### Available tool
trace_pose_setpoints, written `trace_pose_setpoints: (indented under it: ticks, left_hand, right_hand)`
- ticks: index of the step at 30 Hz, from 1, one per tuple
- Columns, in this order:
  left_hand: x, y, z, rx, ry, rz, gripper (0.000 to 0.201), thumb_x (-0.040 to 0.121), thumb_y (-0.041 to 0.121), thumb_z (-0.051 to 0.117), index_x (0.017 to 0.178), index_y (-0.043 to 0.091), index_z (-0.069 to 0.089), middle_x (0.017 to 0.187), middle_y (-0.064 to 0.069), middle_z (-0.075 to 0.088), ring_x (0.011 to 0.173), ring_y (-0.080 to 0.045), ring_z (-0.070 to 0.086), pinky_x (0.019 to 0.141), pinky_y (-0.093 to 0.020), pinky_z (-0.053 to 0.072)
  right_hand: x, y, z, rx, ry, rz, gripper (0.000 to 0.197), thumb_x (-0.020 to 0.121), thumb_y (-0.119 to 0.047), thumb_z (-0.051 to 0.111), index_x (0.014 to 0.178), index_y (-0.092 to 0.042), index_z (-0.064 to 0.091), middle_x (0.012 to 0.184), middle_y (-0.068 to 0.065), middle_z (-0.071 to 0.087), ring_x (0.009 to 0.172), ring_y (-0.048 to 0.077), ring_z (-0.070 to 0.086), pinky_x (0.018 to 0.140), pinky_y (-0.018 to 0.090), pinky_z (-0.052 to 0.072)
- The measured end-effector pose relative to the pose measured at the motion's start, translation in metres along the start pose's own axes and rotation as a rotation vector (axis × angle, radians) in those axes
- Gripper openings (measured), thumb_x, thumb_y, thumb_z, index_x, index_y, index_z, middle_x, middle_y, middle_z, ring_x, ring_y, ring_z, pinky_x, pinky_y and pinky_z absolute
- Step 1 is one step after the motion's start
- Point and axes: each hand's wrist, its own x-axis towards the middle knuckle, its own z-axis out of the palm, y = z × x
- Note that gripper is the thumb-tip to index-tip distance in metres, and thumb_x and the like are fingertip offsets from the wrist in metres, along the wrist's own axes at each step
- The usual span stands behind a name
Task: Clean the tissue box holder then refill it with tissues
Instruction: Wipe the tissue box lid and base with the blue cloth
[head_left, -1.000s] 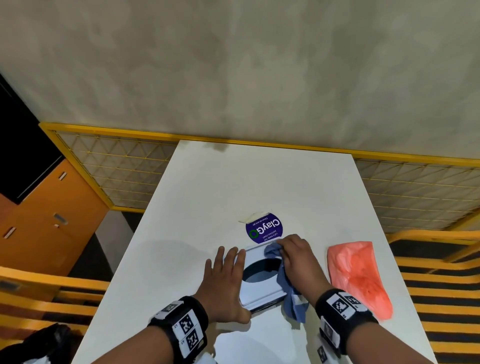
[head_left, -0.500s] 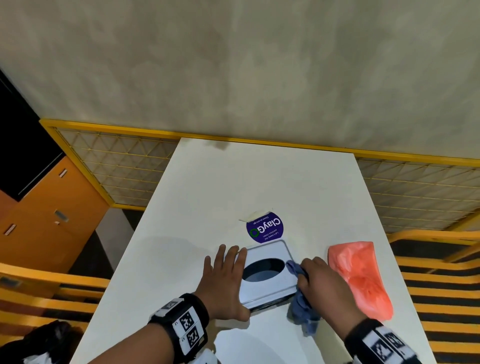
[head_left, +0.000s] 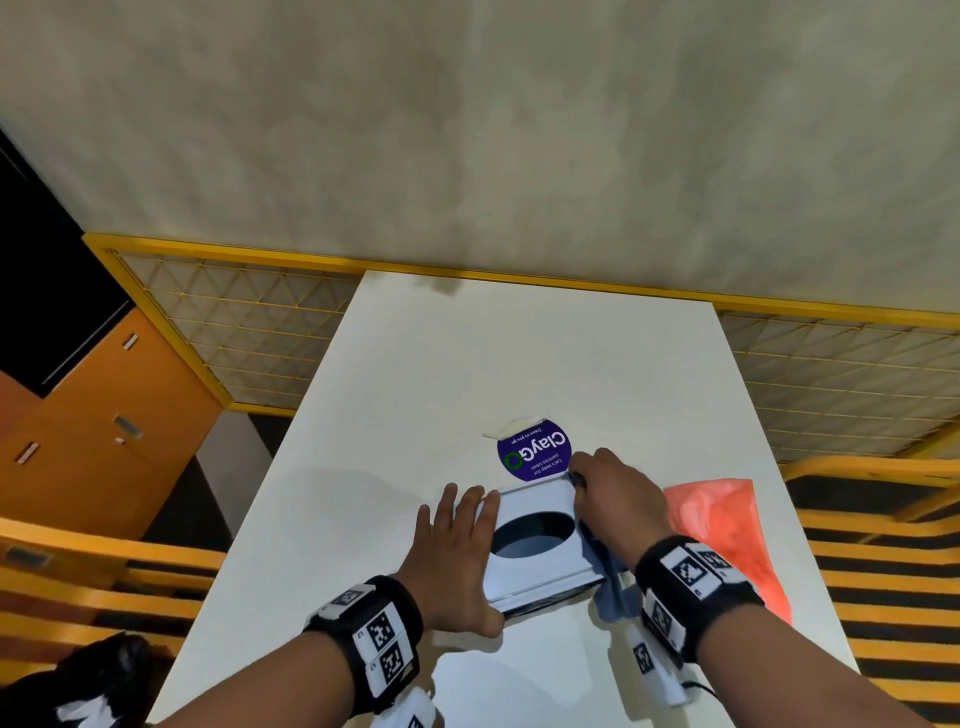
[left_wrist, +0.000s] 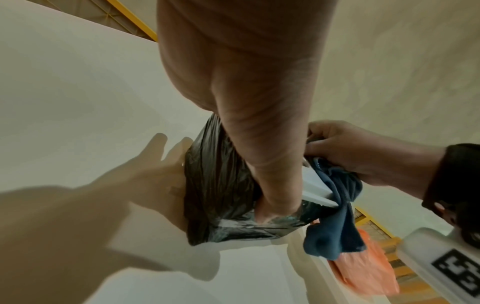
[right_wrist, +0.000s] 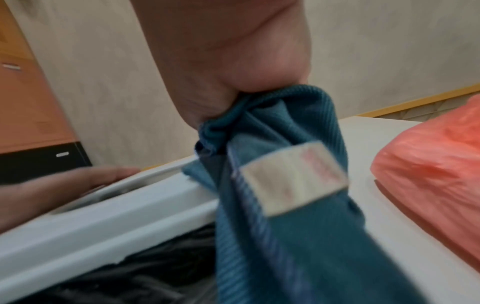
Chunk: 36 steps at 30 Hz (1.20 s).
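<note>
The white tissue box holder (head_left: 537, 577) with an oval opening lies on the white table (head_left: 519, 364); its side looks black and glossy (left_wrist: 221, 185) in the left wrist view. My left hand (head_left: 457, 540) lies flat with straight fingers against the holder's left side, thumb at its near corner. My right hand (head_left: 613, 493) grips a blue cloth (head_left: 613, 587) and presses it on the holder's far right corner. The cloth (right_wrist: 272, 185) hangs down the right side, a white label showing. The orange plastic pack (head_left: 727, 530) lies to the right.
A round purple sticker (head_left: 532, 454) is on the table just behind the holder. A yellow mesh rail (head_left: 249, 332) runs behind and beside the table. Orange cabinets (head_left: 104, 431) stand at the left. A dark bag (head_left: 98, 675) lies low at the left.
My right hand slid the blue cloth back along the holder's right side, then forward again to its far right corner. My left hand stayed flat against the left side.
</note>
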Motion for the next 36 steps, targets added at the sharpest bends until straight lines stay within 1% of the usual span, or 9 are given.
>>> trace_pose_setpoints:
  ticks: [5, 9, 15, 18, 21, 23, 26, 30, 36]
  left_hand:
    - [0.000, 0.000, 0.001, -0.024, 0.026, -0.002, 0.133, 0.065, 0.058, 0.073, 0.158, 0.019, -0.015, 0.166, -0.003, -0.011, 0.153, -0.035, -0.017, 0.121, -0.062, 0.003]
    - [0.000, -0.001, 0.004, -0.035, 0.041, -0.004, 0.133, 0.066, 0.060, 0.072, 0.159, 0.020, -0.013, 0.167, -0.003, -0.010, 0.154, -0.033, -0.013, 0.122, -0.059, 0.004]
    - [-0.001, -0.002, 0.004, -0.035, 0.070, -0.002, 0.131, 0.065, 0.061, 0.070, 0.159, 0.019, -0.011, 0.166, -0.001, -0.007, 0.154, -0.030, -0.008, 0.122, -0.057, 0.007]
    - [-0.001, -0.001, 0.003, -0.037, 0.070, -0.005, 0.131, 0.064, 0.062, 0.070, 0.158, 0.020, -0.012, 0.166, -0.001, -0.008, 0.154, -0.031, -0.009, 0.122, -0.058, 0.006]
    - [-0.001, -0.003, 0.005, -0.043, 0.057, -0.004, 0.132, 0.064, 0.063, 0.069, 0.158, 0.020, -0.012, 0.166, -0.002, -0.009, 0.154, -0.031, -0.009, 0.122, -0.058, 0.006]
    - [-0.001, -0.003, 0.005, -0.044, 0.053, -0.002, 0.133, 0.064, 0.063, 0.069, 0.158, 0.020, -0.013, 0.166, -0.002, -0.009, 0.154, -0.032, -0.010, 0.122, -0.059, 0.005]
    - [0.000, -0.004, 0.005, -0.037, 0.057, 0.005, 0.133, 0.063, 0.064, 0.070, 0.158, 0.021, -0.013, 0.166, -0.001, -0.009, 0.154, -0.031, -0.009, 0.123, -0.058, 0.004]
    - [0.001, -0.005, 0.004, -0.014, 0.042, 0.015, 0.133, 0.063, 0.064, 0.070, 0.158, 0.021, -0.014, 0.166, -0.002, -0.009, 0.154, -0.032, -0.008, 0.122, -0.059, 0.004]
    - [0.001, -0.004, 0.003, 0.007, 0.027, 0.018, 0.133, 0.064, 0.064, 0.069, 0.158, 0.021, -0.015, 0.166, -0.003, -0.010, 0.154, -0.033, -0.012, 0.122, -0.060, 0.002]
  right_hand:
    - [0.015, -0.002, 0.017, 0.013, 0.065, -0.121, 0.014, 0.078, -0.004, 0.057, 0.083, -0.014, 0.065, 0.087, 0.005, 0.057, 0.076, 0.032, 0.051, 0.054, 0.031, 0.037]
    - [0.003, -0.022, 0.026, 0.026, 0.159, -0.299, 0.014, 0.065, -0.001, 0.067, 0.070, -0.013, 0.062, 0.076, 0.004, 0.058, 0.070, 0.030, 0.050, 0.049, 0.034, 0.040]
    - [-0.030, -0.040, 0.031, 0.071, 0.141, -0.587, 0.019, 0.072, -0.011, 0.058, 0.087, -0.015, 0.067, 0.090, -0.001, 0.062, 0.083, 0.023, 0.054, 0.065, 0.035, 0.044]
    - [-0.021, -0.004, 0.024, 0.118, 0.176, -0.445, 0.029, 0.067, -0.006, 0.061, 0.094, -0.013, 0.069, 0.100, 0.004, 0.066, 0.088, 0.030, 0.060, 0.074, 0.037, 0.049]
    - [-0.027, 0.033, 0.024, 0.258, 0.166, -0.202, 0.027, 0.080, -0.008, 0.055, 0.102, -0.014, 0.070, 0.098, 0.004, 0.064, 0.087, 0.028, 0.061, 0.075, 0.035, 0.051]
    - [-0.049, 0.037, 0.032, 0.352, 0.150, -0.183, 0.030, 0.085, -0.012, 0.048, 0.109, -0.014, 0.067, 0.100, 0.002, 0.061, 0.092, 0.022, 0.060, 0.081, 0.029, 0.046]
    - [-0.080, 0.030, 0.043, 0.431, 0.236, -0.132, 0.033, 0.091, -0.016, 0.042, 0.114, -0.012, 0.065, 0.111, 0.000, 0.060, 0.102, 0.015, 0.054, 0.093, 0.017, 0.035]
    - [-0.097, 0.035, 0.050, 0.360, 0.297, -0.180, 0.041, 0.086, -0.019, 0.040, 0.112, -0.007, 0.069, 0.119, 0.009, 0.064, 0.109, 0.022, 0.051, 0.099, 0.022, 0.034]
    - [-0.086, 0.029, 0.033, 0.271, 0.260, -0.435, 0.033, 0.081, -0.003, 0.059, 0.111, -0.010, 0.068, 0.109, 0.003, 0.066, 0.102, 0.020, 0.053, 0.093, 0.025, 0.040]
